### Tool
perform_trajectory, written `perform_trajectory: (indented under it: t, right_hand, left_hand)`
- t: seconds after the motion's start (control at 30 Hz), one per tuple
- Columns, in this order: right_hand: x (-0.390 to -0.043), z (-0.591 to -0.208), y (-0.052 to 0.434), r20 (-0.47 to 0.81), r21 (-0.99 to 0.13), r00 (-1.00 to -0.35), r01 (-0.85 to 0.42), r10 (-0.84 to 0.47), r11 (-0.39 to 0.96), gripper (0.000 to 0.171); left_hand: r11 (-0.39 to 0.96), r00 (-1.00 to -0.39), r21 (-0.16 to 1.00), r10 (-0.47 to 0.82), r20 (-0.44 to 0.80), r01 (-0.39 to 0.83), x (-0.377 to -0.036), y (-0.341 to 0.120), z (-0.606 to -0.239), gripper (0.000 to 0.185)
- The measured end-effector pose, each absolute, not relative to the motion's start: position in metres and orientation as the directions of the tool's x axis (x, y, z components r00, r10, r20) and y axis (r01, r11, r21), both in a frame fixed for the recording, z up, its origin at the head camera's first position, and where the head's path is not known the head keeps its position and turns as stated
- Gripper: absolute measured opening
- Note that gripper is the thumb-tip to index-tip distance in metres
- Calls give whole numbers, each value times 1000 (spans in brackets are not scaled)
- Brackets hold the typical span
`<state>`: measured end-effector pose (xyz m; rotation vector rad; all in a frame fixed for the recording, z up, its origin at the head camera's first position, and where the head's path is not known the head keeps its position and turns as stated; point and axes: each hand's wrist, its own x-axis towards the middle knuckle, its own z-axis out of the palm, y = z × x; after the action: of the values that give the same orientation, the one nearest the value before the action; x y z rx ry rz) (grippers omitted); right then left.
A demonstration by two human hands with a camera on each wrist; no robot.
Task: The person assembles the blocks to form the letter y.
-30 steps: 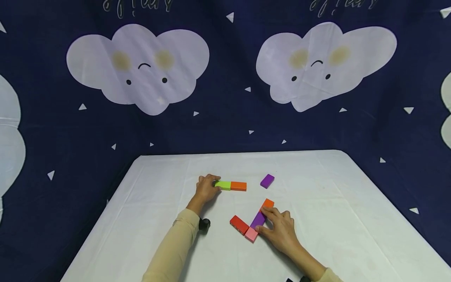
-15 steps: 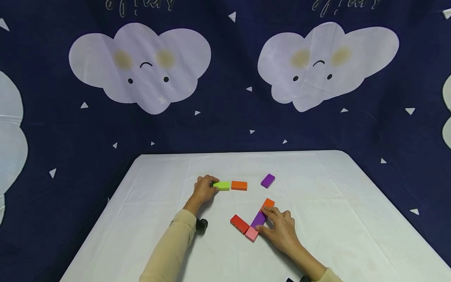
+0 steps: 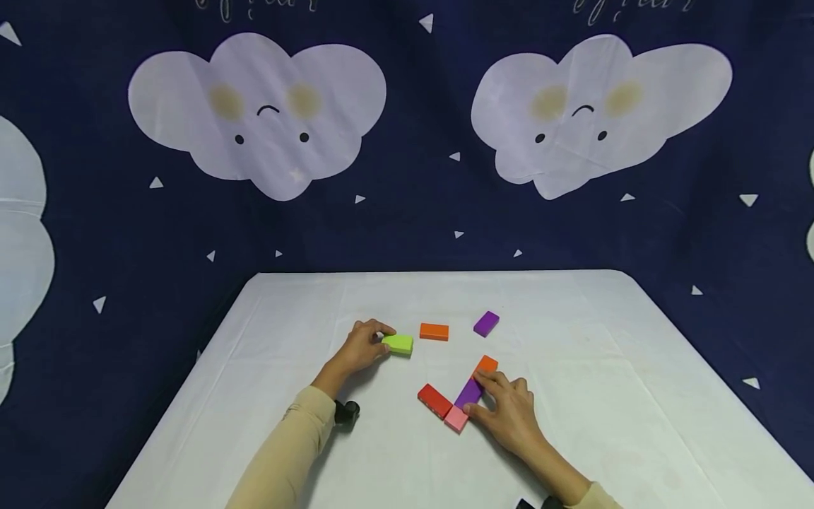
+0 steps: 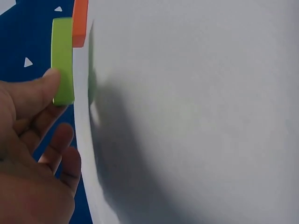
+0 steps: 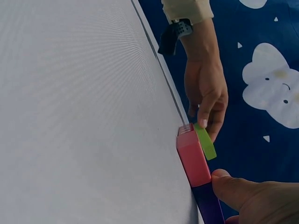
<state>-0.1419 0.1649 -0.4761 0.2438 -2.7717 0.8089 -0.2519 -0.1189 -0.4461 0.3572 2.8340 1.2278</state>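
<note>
My left hand [image 3: 364,346] pinches a lime green block [image 3: 398,344] between thumb and fingers. In the left wrist view the green block [image 4: 62,60] appears raised off the white cloth, its shadow falling to the side. My right hand [image 3: 509,413] holds a purple block [image 3: 469,394], thumb by its near end and index finger by its far end. That block stands in a line with an orange block [image 3: 486,365] beyond it and a pink block [image 3: 456,419] before it. A red block [image 3: 435,401] angles off to the left, meeting the pink one at the corner.
A second orange block [image 3: 434,332] lies alone right of the green one. Farther right is a loose purple block [image 3: 486,324]. A white cloth covers the table [image 3: 610,424], and a dark blue curtain [image 3: 420,184] with clouds hangs behind its far edge.
My left hand has drawn the green block away from the loose orange block, leftward and nearer to me. They were touching and are now apart. My right hand stays in place.
</note>
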Motion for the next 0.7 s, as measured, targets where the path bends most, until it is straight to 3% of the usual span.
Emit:
perform_trajectory:
  t: [0.43,0.7]
  right_hand:
    - [-142,-478,164,361,-491,-929,-270,-88,828,60]
    - [-142,-477,164,309,-500,-947,-242,-89,832,60]
  left_hand:
    - [558,-886,759,460,56,337,-228,-125,-441,29]
    - [551,-838,736,544,39,392,-221,-121,-442,29]
